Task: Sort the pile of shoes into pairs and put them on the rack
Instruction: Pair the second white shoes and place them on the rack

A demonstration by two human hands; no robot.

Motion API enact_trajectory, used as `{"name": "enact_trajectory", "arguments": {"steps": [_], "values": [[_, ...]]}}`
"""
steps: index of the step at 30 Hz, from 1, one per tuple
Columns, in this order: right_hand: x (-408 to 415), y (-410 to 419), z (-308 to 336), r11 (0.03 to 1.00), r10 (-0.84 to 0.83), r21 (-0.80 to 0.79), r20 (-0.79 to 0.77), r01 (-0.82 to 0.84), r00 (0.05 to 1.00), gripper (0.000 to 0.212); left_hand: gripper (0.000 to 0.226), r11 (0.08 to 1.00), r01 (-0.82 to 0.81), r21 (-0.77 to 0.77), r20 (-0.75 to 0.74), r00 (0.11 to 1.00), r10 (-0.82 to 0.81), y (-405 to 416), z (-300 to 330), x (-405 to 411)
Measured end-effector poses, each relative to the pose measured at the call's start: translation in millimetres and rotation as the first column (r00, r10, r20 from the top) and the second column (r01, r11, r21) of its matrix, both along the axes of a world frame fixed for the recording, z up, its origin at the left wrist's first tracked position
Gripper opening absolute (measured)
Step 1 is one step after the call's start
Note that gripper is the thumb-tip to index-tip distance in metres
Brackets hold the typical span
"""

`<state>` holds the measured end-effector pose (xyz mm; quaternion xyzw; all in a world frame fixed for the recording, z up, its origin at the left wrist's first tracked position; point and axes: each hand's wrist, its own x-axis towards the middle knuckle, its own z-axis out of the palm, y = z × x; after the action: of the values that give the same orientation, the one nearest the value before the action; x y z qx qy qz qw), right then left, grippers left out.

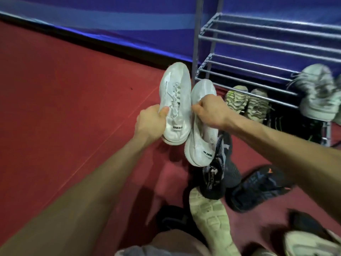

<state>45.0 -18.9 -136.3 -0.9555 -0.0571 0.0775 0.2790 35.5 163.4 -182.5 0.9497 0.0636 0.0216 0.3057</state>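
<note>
I hold two matching white sneakers side by side in the air, toes pointing away from me. My left hand [150,122] grips the left white sneaker [175,100] at its side. My right hand [212,109] pinches the right white sneaker [199,143] at its tongue. Both hang just left of the grey metal shoe rack [258,45], level with its lower shelf. On the floor below lies a pile of shoes: a black-and-white sneaker [215,174], a dark blue sneaker [258,187], and a pale shoe with its sole up [208,215].
A grey-and-yellow pair [247,104] stands under the rack's lowest shelf. A grey-white sneaker [319,93] rests on the lower shelf at right. Another white shoe [311,244] lies at bottom right. A blue wall runs behind the rack; the red floor stretches to the left.
</note>
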Motion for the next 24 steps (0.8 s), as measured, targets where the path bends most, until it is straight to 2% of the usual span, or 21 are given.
{"name": "enact_trajectory", "arguments": {"steps": [2,5,7,9,11,12,14,15,16,18,20,24], "values": [[1,-18,3,0.995,-0.044,-0.089,-0.054,0.04,0.998,0.034,0.043,0.998,0.052,-0.032,-0.058,0.997,-0.054,-22,1,5],[-11,-33,-31,0.981,-0.138,-0.152,-0.125,0.118,0.983,0.033,0.037,0.984,0.176,0.003,-0.23,0.958,-0.17,-55,-11,11],[-22,-42,-65,0.982,-0.182,-0.097,-0.24,0.163,0.954,0.034,0.038,0.971,0.227,0.077,-0.344,0.92,-0.187,-75,-22,13],[-30,-55,-92,0.966,-0.232,0.028,-0.354,0.259,0.906,0.031,0.039,0.966,0.198,0.164,-0.384,0.915,-0.123,-91,-33,13],[-32,-71,-107,0.89,-0.372,0.128,-0.35,0.437,0.86,0.027,0.038,0.963,0.141,0.228,-0.381,0.923,-0.045,-97,-38,8],[-33,-79,-113,0.841,-0.485,0.105,-0.288,0.531,0.826,0.025,0.038,0.96,0.125,0.249,-0.377,0.926,-0.023,-98,-40,6],[-45,-94,-122,0.728,-0.678,-0.076,-0.226,0.682,0.699,0.034,0.039,0.958,0.127,0.256,-0.381,0.924,-0.021,-97,-48,5],[-53,-99,-125,0.73,-0.677,-0.161,-0.303,0.664,0.671,0.038,0.04,0.96,0.13,0.248,-0.385,0.922,-0.026,-96,-52,5],[-61,-102,-128,0.772,-0.616,-0.165,-0.431,0.614,0.659,0.039,0.04,0.962,0.136,0.236,-0.392,0.92,-0.033,-96,-55,4],[-73,-102,-134,0.823,-0.485,-0.075,-0.609,0.564,0.627,0.041,0.04,0.968,0.139,0.21,-0.4,0.916,-0.044,-96,-59,4],[-77,-103,-139,0.869,-0.433,-0.057,-0.569,0.492,0.699,0.042,0.04,0.97,0.13,0.203,-0.381,0.923,-0.044,-96,-60,1],[-70,-102,-133,0.902,-0.418,-0.027,-0.303,0.431,0.856,0.038,0.04,0.981,0.064,0.185,-0.298,0.955,-0.006,-93,-58,-3]]}}
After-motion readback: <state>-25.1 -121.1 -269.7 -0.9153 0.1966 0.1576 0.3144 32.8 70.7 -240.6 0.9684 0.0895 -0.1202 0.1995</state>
